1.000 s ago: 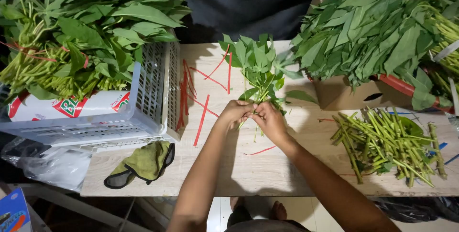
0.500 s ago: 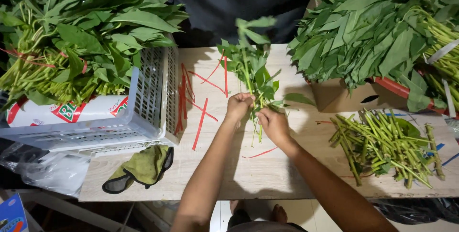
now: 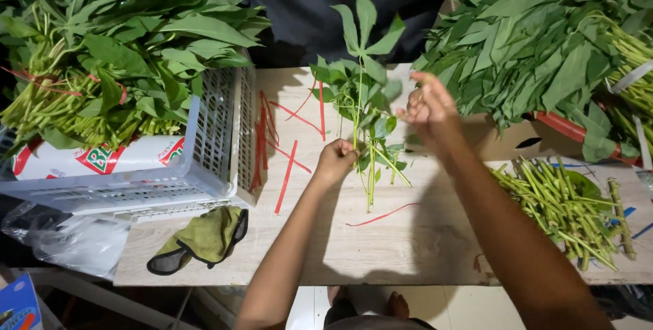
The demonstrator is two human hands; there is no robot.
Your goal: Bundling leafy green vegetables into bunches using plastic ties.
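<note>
My left hand (image 3: 335, 162) grips the stems of a small bunch of leafy greens (image 3: 360, 85) and holds it upright above the wooden table (image 3: 381, 248). My right hand (image 3: 427, 104) is raised beside the bunch's leaves, to its right, fingers loosely curled; whether it holds a leaf I cannot tell. Several red tie strips (image 3: 289, 174) lie on the table left of the bunch, and a single red strip (image 3: 382, 216) lies just below it.
A white plastic crate (image 3: 204, 160) piled with leafy greens (image 3: 115, 51) sits at the left. A cardboard box (image 3: 503, 141) heaped with greens (image 3: 544, 44) stands at the right. Cut green stems (image 3: 564, 207) lie at the right front. A green cloth (image 3: 204, 235) lies by the crate.
The bunch has been lifted from lying on the table to upright in my left hand. My right hand has let go of the stems and risen to the right.
</note>
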